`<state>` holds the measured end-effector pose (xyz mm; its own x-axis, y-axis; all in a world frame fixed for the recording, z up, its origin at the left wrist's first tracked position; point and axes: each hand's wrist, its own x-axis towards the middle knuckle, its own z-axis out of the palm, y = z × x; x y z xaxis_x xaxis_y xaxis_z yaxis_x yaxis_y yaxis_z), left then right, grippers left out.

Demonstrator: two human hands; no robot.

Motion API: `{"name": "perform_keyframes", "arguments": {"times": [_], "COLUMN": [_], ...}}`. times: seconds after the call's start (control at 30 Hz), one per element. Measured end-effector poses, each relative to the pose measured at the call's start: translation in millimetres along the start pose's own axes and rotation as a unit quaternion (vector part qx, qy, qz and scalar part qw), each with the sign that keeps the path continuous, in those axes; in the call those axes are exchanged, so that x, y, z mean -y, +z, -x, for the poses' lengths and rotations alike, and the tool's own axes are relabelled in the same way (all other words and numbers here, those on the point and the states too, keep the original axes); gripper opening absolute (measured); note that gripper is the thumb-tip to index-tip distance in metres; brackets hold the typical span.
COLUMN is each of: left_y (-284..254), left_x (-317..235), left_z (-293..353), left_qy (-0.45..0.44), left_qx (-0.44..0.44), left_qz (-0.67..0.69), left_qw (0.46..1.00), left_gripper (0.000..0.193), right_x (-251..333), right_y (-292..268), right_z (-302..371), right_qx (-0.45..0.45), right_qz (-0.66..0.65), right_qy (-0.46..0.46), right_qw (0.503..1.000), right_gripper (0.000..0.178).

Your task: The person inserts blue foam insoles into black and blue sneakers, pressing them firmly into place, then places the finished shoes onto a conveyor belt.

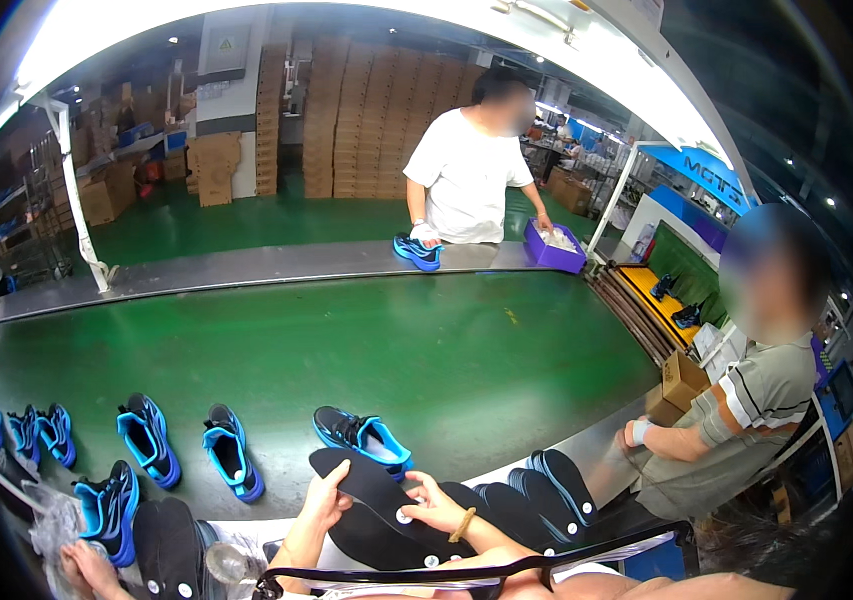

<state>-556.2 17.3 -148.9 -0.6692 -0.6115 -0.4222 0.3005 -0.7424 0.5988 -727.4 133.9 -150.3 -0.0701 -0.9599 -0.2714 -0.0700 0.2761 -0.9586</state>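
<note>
A black insole (pixel 371 490) with a round white sticker at its heel is held up over the near edge of the belt. My left hand (pixel 325 500) is closed on its side, thumb on top. At the heel end, my right hand (pixel 437 508), with a beaded bracelet on the wrist, grips the insole beside the sticker. More black insoles (pixel 562 482) lie in overlapping stacks under and to the right of my hands. Just beyond the held insole, a black and blue sneaker (pixel 359 437) rests on the green belt (pixel 387 330).
Several similar sneakers (pixel 147 440) line the belt at left. A co-worker's hand (pixel 95 568) is beside another insole stack (pixel 167 550). Across the belt, a person in white touches a sneaker (pixel 417 252) and a purple box (pixel 555 248). Another person stands right, near a cardboard box (pixel 677 388).
</note>
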Motion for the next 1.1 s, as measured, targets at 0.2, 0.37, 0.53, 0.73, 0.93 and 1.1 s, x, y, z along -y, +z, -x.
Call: {"name": "perform_keyframes", "arguments": {"times": [0.2, 0.37, 0.53, 0.73, 0.93, 1.1], "left_y": [26, 11, 0, -26, -30, -35], "left_x": [31, 32, 11, 18, 9, 11], "left_z": [-10, -30, -73, -113, -123, -118], "left_qy": [0.126, 0.132, 0.374, 0.321, 0.331, 0.303], "left_qx": [-0.14, -0.135, -0.22, -0.151, -0.204, -0.215], "left_qz": [-0.072, -0.212, -0.579, -0.668, -0.717, -0.715], "left_qw": [0.979, 0.959, 0.69, 0.654, 0.578, 0.592], "left_gripper": [0.007, 0.019, 0.059, 0.073, 0.043, 0.04], "right_x": [4, -19, -34, -2, 73, -22], "right_y": [14, 8, -4, -113, -194, -110], "right_z": [9, 13, 11, -40, -72, -62], "right_qx": [-0.102, -0.13, -0.151, -0.154, -0.308, -0.158], "right_qz": [0.255, 0.27, 0.272, -0.229, -0.231, -0.159], "right_qy": [-0.114, -0.152, -0.078, -0.06, -0.186, 0.033], "right_qw": [0.955, 0.942, 0.947, 0.959, 0.904, 0.974], "right_gripper": [0.061, 0.045, 0.038, 0.045, 0.035, 0.038]}}
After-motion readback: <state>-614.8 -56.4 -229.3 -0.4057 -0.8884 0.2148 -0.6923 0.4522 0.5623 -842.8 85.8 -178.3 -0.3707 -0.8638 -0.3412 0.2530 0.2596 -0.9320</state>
